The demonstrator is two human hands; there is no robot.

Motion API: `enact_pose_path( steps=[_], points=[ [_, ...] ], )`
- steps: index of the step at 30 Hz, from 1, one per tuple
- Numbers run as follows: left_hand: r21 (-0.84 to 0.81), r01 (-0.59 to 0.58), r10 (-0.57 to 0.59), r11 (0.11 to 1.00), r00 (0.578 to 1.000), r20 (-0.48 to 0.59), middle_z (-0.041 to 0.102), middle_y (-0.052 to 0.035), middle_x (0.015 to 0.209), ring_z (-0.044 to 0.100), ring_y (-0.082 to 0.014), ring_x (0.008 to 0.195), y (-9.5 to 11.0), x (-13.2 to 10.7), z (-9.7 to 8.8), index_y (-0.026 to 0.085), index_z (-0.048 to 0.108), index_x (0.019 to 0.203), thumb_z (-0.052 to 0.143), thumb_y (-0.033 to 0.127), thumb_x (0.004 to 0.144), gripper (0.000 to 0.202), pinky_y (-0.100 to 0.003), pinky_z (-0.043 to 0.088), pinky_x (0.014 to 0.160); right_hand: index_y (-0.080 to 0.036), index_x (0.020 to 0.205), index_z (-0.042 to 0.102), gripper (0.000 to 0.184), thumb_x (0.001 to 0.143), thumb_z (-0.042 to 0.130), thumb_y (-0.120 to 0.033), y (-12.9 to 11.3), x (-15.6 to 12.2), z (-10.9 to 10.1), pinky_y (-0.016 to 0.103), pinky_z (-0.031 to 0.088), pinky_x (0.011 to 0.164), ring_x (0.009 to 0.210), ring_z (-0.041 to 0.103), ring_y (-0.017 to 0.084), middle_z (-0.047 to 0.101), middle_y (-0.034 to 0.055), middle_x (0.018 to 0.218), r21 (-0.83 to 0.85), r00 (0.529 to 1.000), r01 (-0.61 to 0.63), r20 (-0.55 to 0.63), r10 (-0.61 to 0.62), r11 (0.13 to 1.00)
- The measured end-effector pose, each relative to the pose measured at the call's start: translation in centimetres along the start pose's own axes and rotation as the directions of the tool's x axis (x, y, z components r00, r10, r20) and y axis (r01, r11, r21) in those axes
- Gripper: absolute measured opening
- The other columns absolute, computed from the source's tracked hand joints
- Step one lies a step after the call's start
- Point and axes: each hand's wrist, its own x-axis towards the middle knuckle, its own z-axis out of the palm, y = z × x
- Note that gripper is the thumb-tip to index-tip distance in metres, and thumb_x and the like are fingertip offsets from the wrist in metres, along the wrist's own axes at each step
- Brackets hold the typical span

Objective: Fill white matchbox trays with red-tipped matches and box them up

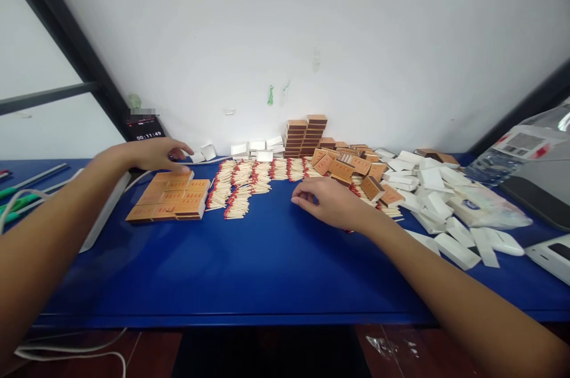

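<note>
My left hand (160,154) is over the back edge of a flat block of orange matchboxes (169,195). Its thumb is at the rearmost box, and its fingers are apart, curving toward small white box trays (202,153). No object shows between them. My right hand (323,199) hovers above the blue table, its fingers curled together and nothing visible in them. Several bundles of red-tipped matches (243,182) lie between my hands. Just beyond my right hand is a loose heap of orange matchbox sleeves (351,164), with more matches under it.
Stacked matchboxes (305,136) stand against the wall. Many white trays (430,188) are piled on the right, near a tissue pack (485,206) and a plastic bottle (507,152). A phone timer (146,129) leans at the back left; green-handled tools (20,203) and white cables lie left.
</note>
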Motion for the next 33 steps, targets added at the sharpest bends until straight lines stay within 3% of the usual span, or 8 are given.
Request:
enact_pose_path(
  steps=[3, 8, 13, 18, 20, 24, 29, 33],
  points=[
    [0.124, 0.069, -0.061, 0.99, 0.996, -0.064, 0.081, -0.0132, 0.119, 0.071, -0.0249, 0.092, 0.2, 3.0, 0.7, 0.013, 0.077, 0.123, 0.068, 0.048, 0.086, 0.051, -0.029, 0.048, 0.077, -0.02, 0.098, 0.078, 0.018, 0.103, 0.061, -0.026, 0.2, 0.1, 0.0, 0.034, 0.049, 0.078, 0.087, 0.069, 0.021, 0.079, 0.0072, 0.096, 0.002, 1.0, -0.002, -0.01, 0.002, 1.0],
    [0.17, 0.062, -0.048, 0.983, 0.995, -0.084, 0.08, -0.0112, 0.098, 0.065, -0.0241, 0.077, 0.4, 5.7, 2.4, 0.016, 0.08, 0.1, 0.076, 0.052, 0.073, 0.045, -0.032, 0.044, 0.074, -0.019, 0.098, 0.077, 0.017, 0.102, 0.062, -0.024, 0.2, 0.1, -0.2, 0.032, 0.048, 0.075, 0.084, 0.069, 0.02, 0.079, 0.0067, 0.094, 0.014, 1.0, 0.006, -0.017, -0.006, 1.0],
    [0.156, 0.015, -0.005, 0.988, 0.998, -0.062, 0.079, -0.0066, 0.091, 0.062, -0.0217, 0.078, -0.1, 5.9, 3.1, 0.018, 0.077, 0.087, 0.073, 0.049, 0.07, 0.035, -0.03, 0.043, 0.075, -0.019, 0.098, 0.077, 0.017, 0.102, 0.062, -0.024, 0.1, 0.1, -0.3, 0.032, 0.047, 0.075, 0.084, 0.069, 0.02, 0.079, 0.0073, 0.095, 0.003, 1.0, -0.003, -0.013, 0.003, 1.0],
    [0.169, 0.018, -0.007, 0.985, 0.998, -0.068, 0.076, -0.0107, 0.093, 0.063, -0.0231, 0.08, 0.0, 4.1, 1.3, 0.017, 0.077, 0.094, 0.066, 0.048, 0.08, 0.036, -0.034, 0.044, 0.077, -0.019, 0.099, 0.078, 0.018, 0.103, 0.061, -0.026, 0.1, 0.1, -0.6, 0.033, 0.048, 0.076, 0.086, 0.069, 0.021, 0.079, 0.0084, 0.097, 0.0, 1.0, -0.006, -0.019, 0.006, 1.0],
    [0.113, 0.025, -0.014, 0.993, 0.995, -0.095, 0.076, -0.0123, 0.099, 0.067, -0.0258, 0.087, 1.4, 2.3, 0.4, 0.017, 0.077, 0.101, 0.063, 0.05, 0.086, 0.039, -0.036, 0.047, 0.079, -0.019, 0.099, 0.078, 0.019, 0.103, 0.061, -0.026, 0.0, 0.1, -0.5, 0.033, 0.047, 0.077, 0.086, 0.069, 0.021, 0.079, 0.0079, 0.096, -0.007, 0.999, -0.011, -0.03, 0.011, 1.0],
    [-0.144, -0.265, 0.252, 0.953, 0.962, -0.101, 0.076, -0.0074, 0.118, 0.07, -0.0249, 0.104, 7.5, -1.9, 0.8, 0.024, 0.074, 0.104, 0.062, 0.057, 0.093, 0.036, -0.034, 0.052, 0.087, -0.019, 0.098, 0.079, 0.019, 0.102, 0.061, -0.025, 0.1, 0.2, -0.3, 0.033, 0.046, 0.074, 0.083, 0.069, 0.02, 0.08, 0.007, 0.094, -0.028, 0.999, -0.03, -0.029, 0.029, 0.999],
    [-0.259, -0.579, 0.598, 0.773, 0.802, -0.009, 0.078, -0.0023, 0.098, 0.072, -0.019, 0.085, 15.3, -4.3, 5.0, 0.026, 0.076, 0.098, 0.058, 0.037, 0.101, 0.021, -0.031, 0.051, 0.074, -0.02, 0.088, 0.075, 0.023, 0.102, 0.059, -0.029, 1.8, 0.3, -2.2, 0.034, 0.041, 0.067, 0.076, 0.067, 0.021, 0.078, 0.0067, 0.086, -0.126, 0.983, -0.135, -0.146, 0.116, 0.983],
    [-0.265, -0.644, 0.649, 0.717, 0.756, -0.08, 0.079, -0.0034, 0.107, 0.073, -0.0228, 0.099, 17.0, -4.4, 8.6, 0.026, 0.078, 0.102, 0.075, 0.038, 0.092, 0.016, -0.038, 0.055, 0.091, -0.022, 0.078, 0.071, 0.022, 0.096, 0.064, -0.031, 3.7, -0.8, -5.5, 0.033, 0.04, 0.062, 0.063, 0.062, 0.019, 0.072, 0.0032, 0.071, -0.146, 0.969, -0.248, -0.047, 0.244, 0.958]
  ],
)
